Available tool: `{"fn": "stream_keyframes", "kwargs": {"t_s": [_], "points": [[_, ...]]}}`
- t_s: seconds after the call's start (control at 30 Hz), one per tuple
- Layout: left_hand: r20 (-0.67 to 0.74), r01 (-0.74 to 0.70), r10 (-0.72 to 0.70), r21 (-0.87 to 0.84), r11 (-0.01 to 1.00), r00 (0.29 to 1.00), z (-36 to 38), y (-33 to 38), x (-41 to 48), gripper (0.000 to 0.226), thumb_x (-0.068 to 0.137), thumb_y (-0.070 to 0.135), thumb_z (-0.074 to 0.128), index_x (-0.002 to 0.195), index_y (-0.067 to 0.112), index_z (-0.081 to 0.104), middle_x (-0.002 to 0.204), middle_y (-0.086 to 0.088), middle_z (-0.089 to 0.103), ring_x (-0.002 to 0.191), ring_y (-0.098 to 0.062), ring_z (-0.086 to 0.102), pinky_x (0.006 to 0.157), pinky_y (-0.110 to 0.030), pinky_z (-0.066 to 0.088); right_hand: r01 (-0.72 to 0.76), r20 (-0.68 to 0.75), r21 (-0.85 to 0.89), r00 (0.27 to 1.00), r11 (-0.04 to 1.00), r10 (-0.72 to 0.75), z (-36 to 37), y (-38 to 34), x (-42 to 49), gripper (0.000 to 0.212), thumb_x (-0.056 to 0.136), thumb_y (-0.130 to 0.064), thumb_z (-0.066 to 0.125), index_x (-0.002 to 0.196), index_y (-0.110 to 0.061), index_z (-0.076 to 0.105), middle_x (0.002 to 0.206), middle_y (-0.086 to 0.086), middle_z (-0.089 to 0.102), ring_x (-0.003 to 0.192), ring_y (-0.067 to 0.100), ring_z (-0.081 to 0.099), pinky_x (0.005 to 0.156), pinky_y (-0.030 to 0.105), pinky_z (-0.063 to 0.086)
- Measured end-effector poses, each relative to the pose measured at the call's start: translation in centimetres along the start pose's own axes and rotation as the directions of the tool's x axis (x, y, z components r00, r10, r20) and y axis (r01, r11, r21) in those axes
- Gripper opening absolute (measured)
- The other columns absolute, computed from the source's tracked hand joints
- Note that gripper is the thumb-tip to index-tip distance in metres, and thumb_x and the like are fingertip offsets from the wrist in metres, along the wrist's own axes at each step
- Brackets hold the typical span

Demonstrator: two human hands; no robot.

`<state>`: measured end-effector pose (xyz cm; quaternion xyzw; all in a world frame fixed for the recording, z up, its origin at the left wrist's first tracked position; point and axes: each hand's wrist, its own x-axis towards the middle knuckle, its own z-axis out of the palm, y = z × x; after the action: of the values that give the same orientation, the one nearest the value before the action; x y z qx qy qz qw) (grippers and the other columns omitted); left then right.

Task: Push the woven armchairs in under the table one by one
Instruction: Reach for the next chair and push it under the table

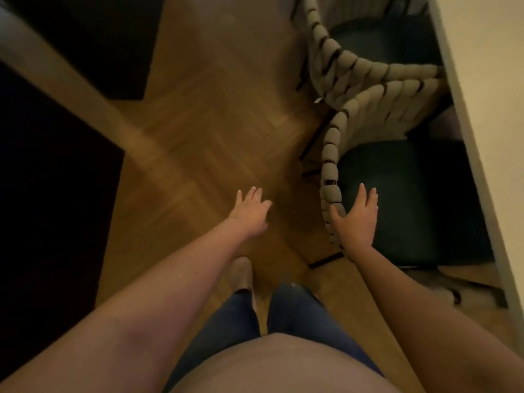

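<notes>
The near woven armchair (330,154) stands beside the table (482,109), its dark seat cut off by the table's long edge, and a second armchair (340,63) sits close against it farther on. The right grip (357,219), fingers straight and holding nothing, lies at the near chair's woven back rim. The left grip (251,212) hangs released over open parquet floor (212,123).

Bare arms (158,293), dark blue jeans (232,321), a brownish top (283,364), possibly a tan shoe (241,272).
</notes>
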<state>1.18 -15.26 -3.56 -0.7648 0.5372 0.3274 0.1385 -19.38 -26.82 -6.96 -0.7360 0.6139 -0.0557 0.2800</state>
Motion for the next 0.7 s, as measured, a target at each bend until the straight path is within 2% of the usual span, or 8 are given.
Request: {"fn": "stream_keyframes", "kwargs": {"t_s": [0.13, 0.2, 0.3, 0.43, 0.57, 0.63, 0.7], "points": [[0.043, -0.157, 0.151, 0.172, 0.973, 0.988, -4.5, -1.2, 4.3, 0.068, 0.097, 0.022, 0.051, 0.155, 0.018, 0.015, 0.161, -0.016, 0.003, 0.149, -0.030, -0.002, 0.119, -0.054, 0.003, -0.241, 0.053, 0.092, 0.970, 0.966, 0.237, 1.1, -0.2, -0.2, 0.095, 0.084, -0.053, 0.065, 0.155, -0.025, 0.007, 0.161, 0.010, 0.007, 0.145, 0.034, 0.020, 0.113, 0.052, 0.032], [0.050, -0.242, 0.237, 0.248, 0.938, 0.970, -6.2, -0.4, 6.6, 0.075, 0.096, 0.019, 0.053, 0.155, 0.020, 0.007, 0.162, -0.015, 0.000, 0.149, -0.030, -0.003, 0.119, -0.054, 0.004, -0.302, 0.064, 0.129, 0.953, 0.945, 0.296, 1.2, -0.3, 0.1, 0.097, 0.083, -0.057, 0.065, 0.155, -0.028, 0.006, 0.162, 0.007, 0.007, 0.144, 0.032, 0.023, 0.110, 0.052, 0.036], [0.032, -0.348, 0.360, 0.345, 0.872, 0.932, -8.0, 1.2, 10.2, 0.087, 0.093, 0.017, 0.058, 0.155, 0.023, -0.003, 0.162, -0.014, -0.005, 0.149, -0.030, -0.005, 0.119, -0.054, 0.005, -0.328, 0.095, 0.219, 0.945, 0.919, 0.314, 1.6, -0.8, 1.4, 0.101, 0.082, -0.059, 0.065, 0.155, -0.027, 0.004, 0.161, 0.007, 0.010, 0.142, 0.029, 0.028, 0.109, 0.046, 0.037], [-0.007, -0.456, 0.520, 0.472, 0.755, 0.854, -10.6, 3.2, 14.9, 0.092, 0.090, 0.010, 0.060, 0.155, 0.024, -0.003, 0.161, -0.014, -0.009, 0.148, -0.031, -0.008, 0.118, -0.055, 0.004, -0.359, 0.262, 0.236, 0.918, 0.903, 0.296, 2.5, -1.8, 4.0, 0.106, 0.080, -0.053, 0.070, 0.156, -0.026, 0.002, 0.157, 0.006, 0.029, 0.137, 0.026, 0.039, 0.106, 0.042, 0.040], [0.119, -0.550, 0.624, 0.617, 0.563, 0.772, -13.7, 5.4, 19.3, 0.088, 0.089, 0.009, 0.060, 0.155, 0.024, 0.005, 0.161, -0.014, -0.006, 0.148, -0.032, -0.008, 0.118, -0.058, 0.005, -0.349, 0.367, 0.030, 0.876, 0.937, 0.314, 2.1, -2.6, 6.6, 0.093, 0.085, -0.043, 0.067, 0.155, -0.023, 0.008, 0.134, 0.005, 0.055, 0.108, 0.025, 0.062, 0.085, 0.037, 0.055], [0.199, -0.576, 0.636, 0.671, 0.466, 0.746, -15.0, 6.4, 21.1, 0.084, 0.088, 0.011, 0.061, 0.155, 0.024, 0.011, 0.162, -0.013, -0.001, 0.148, -0.033, -0.007, 0.118, -0.059, 0.004, -0.365, 0.376, 0.003, 0.863, 0.931, 0.337, 2.2, -3.2, 7.3, 0.082, 0.085, -0.039, 0.064, 0.151, -0.021, 0.021, 0.129, 0.006, 0.058, 0.107, 0.027, 0.062, 0.086, 0.037, 0.053], [0.293, -0.611, 0.640, 0.708, 0.354, 0.710, -16.0, 7.2, 22.8, 0.077, 0.090, 0.014, 0.060, 0.153, 0.023, 0.017, 0.162, -0.012, 0.005, 0.148, -0.034, -0.005, 0.117, -0.061, 0.004, -0.399, 0.324, -0.015, 0.865, 0.917, 0.382, 2.8, -3.9, 7.6, 0.062, 0.086, -0.035, 0.060, 0.142, -0.019, 0.036, 0.124, 0.006, 0.061, 0.109, 0.027, 0.060, 0.086, 0.034, 0.049]]}}
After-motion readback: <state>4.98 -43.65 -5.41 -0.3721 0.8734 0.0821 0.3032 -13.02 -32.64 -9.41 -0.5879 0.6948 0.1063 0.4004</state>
